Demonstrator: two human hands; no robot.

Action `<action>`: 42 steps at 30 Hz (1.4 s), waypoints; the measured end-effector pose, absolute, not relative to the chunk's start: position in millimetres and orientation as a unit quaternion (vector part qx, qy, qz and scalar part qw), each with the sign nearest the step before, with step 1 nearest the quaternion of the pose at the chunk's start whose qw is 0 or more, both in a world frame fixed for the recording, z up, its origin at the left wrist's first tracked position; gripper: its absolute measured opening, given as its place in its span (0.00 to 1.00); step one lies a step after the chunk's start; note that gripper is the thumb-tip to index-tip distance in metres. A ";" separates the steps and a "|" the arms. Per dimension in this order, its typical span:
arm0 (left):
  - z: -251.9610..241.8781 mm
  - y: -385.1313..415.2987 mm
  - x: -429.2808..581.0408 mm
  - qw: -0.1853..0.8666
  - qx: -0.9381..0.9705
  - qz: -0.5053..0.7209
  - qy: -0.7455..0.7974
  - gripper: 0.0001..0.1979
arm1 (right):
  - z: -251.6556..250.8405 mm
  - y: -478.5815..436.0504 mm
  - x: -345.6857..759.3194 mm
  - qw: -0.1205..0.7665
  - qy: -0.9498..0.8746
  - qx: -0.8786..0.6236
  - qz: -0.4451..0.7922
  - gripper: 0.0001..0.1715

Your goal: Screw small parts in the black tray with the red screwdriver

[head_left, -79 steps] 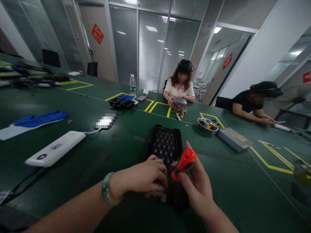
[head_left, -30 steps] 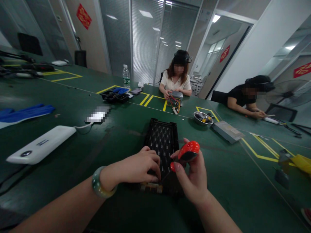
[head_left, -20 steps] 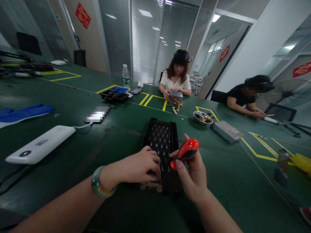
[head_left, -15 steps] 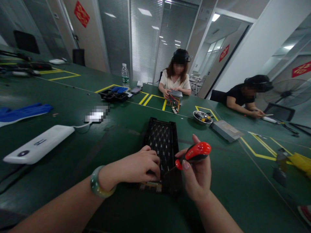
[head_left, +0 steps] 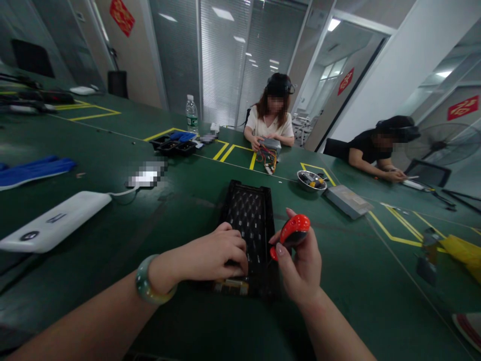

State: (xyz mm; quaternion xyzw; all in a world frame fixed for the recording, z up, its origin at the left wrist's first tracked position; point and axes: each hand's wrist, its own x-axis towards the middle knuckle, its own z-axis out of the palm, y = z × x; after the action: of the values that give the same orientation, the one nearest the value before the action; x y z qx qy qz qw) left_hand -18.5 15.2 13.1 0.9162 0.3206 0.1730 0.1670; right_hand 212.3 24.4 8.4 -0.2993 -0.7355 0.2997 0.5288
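Observation:
A long black plastic case (head_left: 251, 213) with a patterned inner face lies in front of me on the green table. My left hand (head_left: 225, 253), with a green bangle on its wrist, reaches over the case's left side. Its fingers are curled down into the near half; whatever their tips grip is hidden. Just below them a brownish, board-like part (head_left: 231, 286) shows at the near end. My right hand (head_left: 300, 260) is closed around a red and black screwdriver (head_left: 295, 231). The screwdriver tilts down and left towards the case's right side; its tip cannot be made out.
Left of me lie a white power bank (head_left: 56, 220) with a cable and a blue glove (head_left: 37, 170). Beyond the case are a black parts tray (head_left: 171, 148), a metal bowl (head_left: 311, 181) and a grey metal box (head_left: 347, 201). Two people (head_left: 268, 118) work across the table.
The screwdriver in my right hand has tipped and shifted slightly left and up. My left hand stays in the case. The whole view has shifted a little.

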 end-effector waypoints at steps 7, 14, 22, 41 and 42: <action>16.7 13.5 -17.4 0.179 0.911 0.175 0.327 0.03 | 6.6 28.4 211.9 0.537 -0.715 -0.321 0.311 0.33; 16.5 13.3 -17.3 0.186 0.904 0.185 0.337 0.05 | 10.7 32.5 211.2 0.590 -0.657 -0.338 0.327 0.29; 12.1 11.9 -16.7 0.190 0.903 0.195 0.332 0.11 | 17.3 32.5 204.8 0.663 -0.576 -0.338 0.339 0.24; 10.4 13.8 -10.1 0.244 0.885 0.184 0.350 0.13 | 21.7 31.3 207.5 0.701 -0.558 -0.334 0.294 0.22; 10.2 13.5 -9.9 0.241 0.886 0.181 0.353 0.14 | 20.9 31.2 208.0 0.698 -0.565 -0.329 0.292 0.22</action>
State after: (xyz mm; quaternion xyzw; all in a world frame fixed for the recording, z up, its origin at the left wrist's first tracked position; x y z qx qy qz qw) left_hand -9.9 13.5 10.2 0.8856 0.3528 0.1814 0.2415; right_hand 208.0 31.2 20.9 -0.3286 -0.5650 0.2916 0.6985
